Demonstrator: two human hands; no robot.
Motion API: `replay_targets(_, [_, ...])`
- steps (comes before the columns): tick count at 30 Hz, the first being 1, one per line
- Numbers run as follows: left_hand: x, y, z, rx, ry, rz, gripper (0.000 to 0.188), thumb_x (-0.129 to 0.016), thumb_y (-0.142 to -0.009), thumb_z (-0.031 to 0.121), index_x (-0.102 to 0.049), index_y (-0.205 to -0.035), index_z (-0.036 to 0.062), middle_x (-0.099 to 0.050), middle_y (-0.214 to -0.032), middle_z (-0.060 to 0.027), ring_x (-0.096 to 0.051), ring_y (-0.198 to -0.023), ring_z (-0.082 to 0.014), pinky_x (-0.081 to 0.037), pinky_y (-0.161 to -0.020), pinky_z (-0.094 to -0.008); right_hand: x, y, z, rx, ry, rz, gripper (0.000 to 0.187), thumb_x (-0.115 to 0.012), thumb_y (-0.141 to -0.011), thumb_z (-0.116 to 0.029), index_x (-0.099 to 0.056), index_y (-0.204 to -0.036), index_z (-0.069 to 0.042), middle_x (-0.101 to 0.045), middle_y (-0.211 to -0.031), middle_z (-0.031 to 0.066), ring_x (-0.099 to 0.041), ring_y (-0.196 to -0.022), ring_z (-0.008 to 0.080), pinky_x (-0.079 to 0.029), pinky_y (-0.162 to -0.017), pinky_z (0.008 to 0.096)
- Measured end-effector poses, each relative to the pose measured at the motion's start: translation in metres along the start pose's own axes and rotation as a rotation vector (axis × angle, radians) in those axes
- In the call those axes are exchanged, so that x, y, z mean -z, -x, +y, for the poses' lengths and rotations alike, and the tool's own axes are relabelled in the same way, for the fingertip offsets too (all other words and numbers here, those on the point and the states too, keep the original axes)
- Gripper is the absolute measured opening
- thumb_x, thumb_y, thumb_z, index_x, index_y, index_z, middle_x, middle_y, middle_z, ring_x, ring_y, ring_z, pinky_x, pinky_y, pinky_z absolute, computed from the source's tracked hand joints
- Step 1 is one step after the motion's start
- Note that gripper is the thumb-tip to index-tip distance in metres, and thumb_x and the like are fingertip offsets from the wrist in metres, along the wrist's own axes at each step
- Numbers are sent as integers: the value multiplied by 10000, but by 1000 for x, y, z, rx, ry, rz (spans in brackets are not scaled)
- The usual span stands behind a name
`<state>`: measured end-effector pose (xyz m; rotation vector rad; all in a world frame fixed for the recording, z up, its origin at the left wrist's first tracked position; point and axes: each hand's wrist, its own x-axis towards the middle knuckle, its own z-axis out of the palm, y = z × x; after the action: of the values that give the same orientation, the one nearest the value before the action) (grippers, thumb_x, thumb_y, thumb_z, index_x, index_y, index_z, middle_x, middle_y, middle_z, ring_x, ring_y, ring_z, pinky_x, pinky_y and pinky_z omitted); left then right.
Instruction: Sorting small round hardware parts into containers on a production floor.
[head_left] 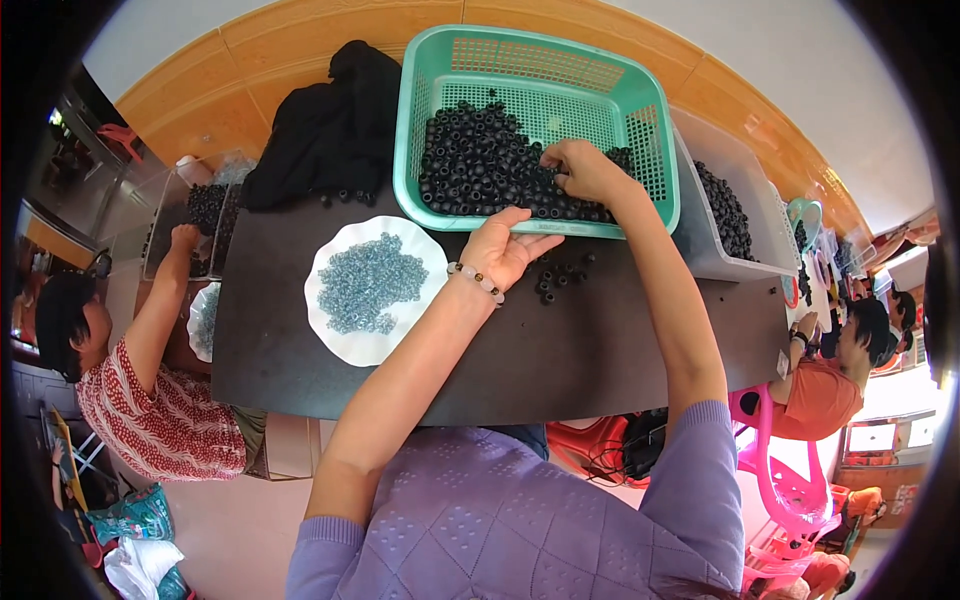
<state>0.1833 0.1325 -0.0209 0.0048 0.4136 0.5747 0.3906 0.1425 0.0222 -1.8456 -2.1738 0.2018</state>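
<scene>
A green plastic basket [412,170] holds a heap of black round beads with holes [485,150]. My right hand [590,172] is down in the basket over the beads, its fingers curled in; what they hold, if anything, is hidden. Against the outside of the basket's near rim lies my left hand [500,250], palm turned up and fingers stretched out, with no bead visible in it. Several loose black beads [560,275] are scattered on the dark table just right of that hand. Left of my left wrist stands a white scalloped plate [350,347] with small clear bluish beads [370,282].
Black cloth [335,130] lies left of the basket. A translucent bin [705,245] of black beads stands at its right. One person [160,400] reaches into a bin at far left; another person [835,370] sits at far right, near a pink chair [790,490].
</scene>
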Motion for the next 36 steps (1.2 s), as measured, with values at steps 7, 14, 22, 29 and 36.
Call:
replay_targets(7, [-2, 2, 1, 10, -8, 19, 182, -527, -829, -73, -429, -979, -38, -507, -1094, -230, -519, -1102, -411, -425, -944, -621, 0, -1, -1, -50, -47, -47, 289, -690, -639, 30, -603, -915, 26, -634, -822, 156, -614, -754, 275, -496, -685, 352])
replay_targets(14, [-1, 0, 1, -1, -12, -9, 164, -537, -828, -68, -447, -960, -32, -523, -1095, -215, -525, -1100, -402, -428, -943, -618, -7, -1, 2, -78, -17, 19, 279, -747, -658, -72, -604, -885, 8, -629, -716, 136, -616, -682, 280, -490, -630, 356])
replay_targets(22, [-2, 0, 0, -11, -45, -25, 216, -537, -837, -30, -423, -1020, -31, -488, -1106, -211, -523, -1085, -380, -468, -908, -591, -18, -8, 0, -98, 121, 75, 240, -735, -669, -145, -602, -803, 2, -619, -705, 154, -611, -677, 315, -484, -623, 386])
replay_targets(29, [-4, 1, -1, -17, -46, -7, 227, -528, -839, -30, -406, -1030, -37, -493, -1102, -224, -527, -1072, -396, -463, -914, -590, -20, -10, -1, -195, 96, 98, 198, -678, -713, -196, -630, -795, -23, -635, -772, 172, -622, -786, 344, -501, -718, 417])
replay_targets(36, [-1, 0, -2, -15, -36, 6, 208, -528, -838, -37, -412, -1011, -28, -493, -1082, -214, -531, -1051, -402, -464, -904, -600, -18, -9, 9, -212, -91, 200, 203, -640, -735, -209, -660, -760, -9, -640, -711, 177, -626, -693, 332, -498, -660, 401])
